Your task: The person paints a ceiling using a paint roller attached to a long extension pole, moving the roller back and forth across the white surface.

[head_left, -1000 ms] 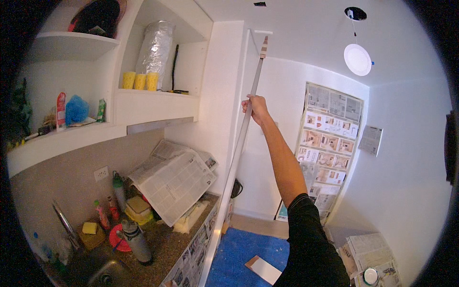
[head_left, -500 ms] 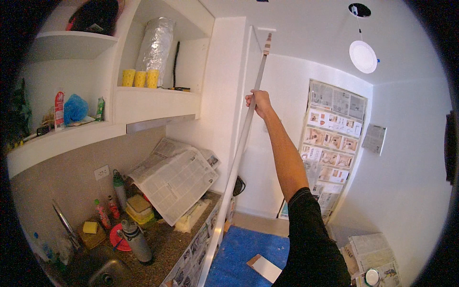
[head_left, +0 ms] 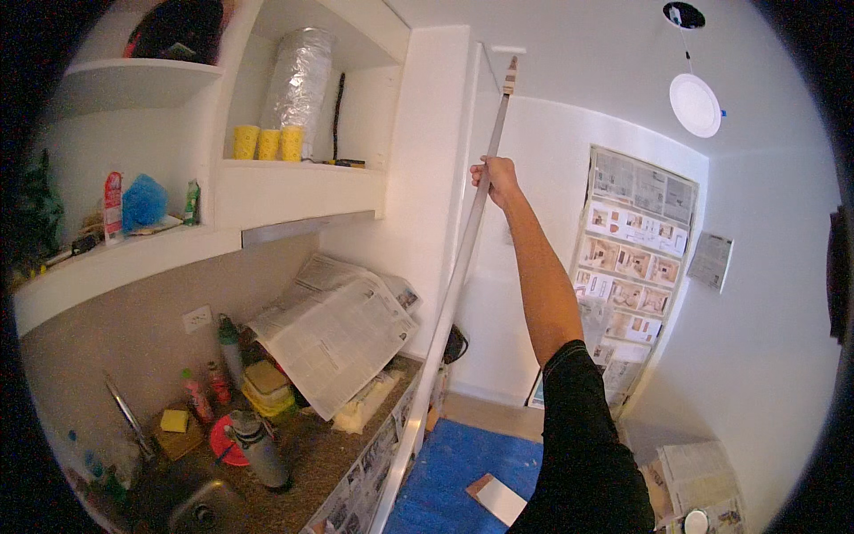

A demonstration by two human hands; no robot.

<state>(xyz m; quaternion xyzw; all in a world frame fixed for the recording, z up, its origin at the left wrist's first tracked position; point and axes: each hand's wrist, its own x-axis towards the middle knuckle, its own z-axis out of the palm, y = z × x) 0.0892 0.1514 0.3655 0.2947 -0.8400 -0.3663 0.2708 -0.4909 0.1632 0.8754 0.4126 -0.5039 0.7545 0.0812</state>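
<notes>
My right hand (head_left: pixel 497 181) is wrapped around a long pale pole (head_left: pixel 465 240), at the end of my outstretched arm. The pole slants from the lower edge up toward the ceiling. Fixed to its far end is a narrow brownish piece that looks like a paintbrush (head_left: pixel 510 77). Its tip is close to a small white strip (head_left: pixel 509 50) on the ceiling; I cannot tell whether they touch. My left hand is out of view, and the pole's lower end runs out of the picture.
A ceiling lamp (head_left: pixel 695 105) hangs by its wire at the right. Newspaper covers the door (head_left: pixel 633 258). To the left are open shelves (head_left: pixel 302 182) with yellow cups (head_left: pixel 269 144), and a counter (head_left: pixel 311 485) holding bottles, newspaper and a sink. Blue sheeting (head_left: pixel 445 476) lies below.
My right hand and the pole have shifted slightly up and away, still gripped. The whole view has swung a little, so everything sits somewhat further right.
</notes>
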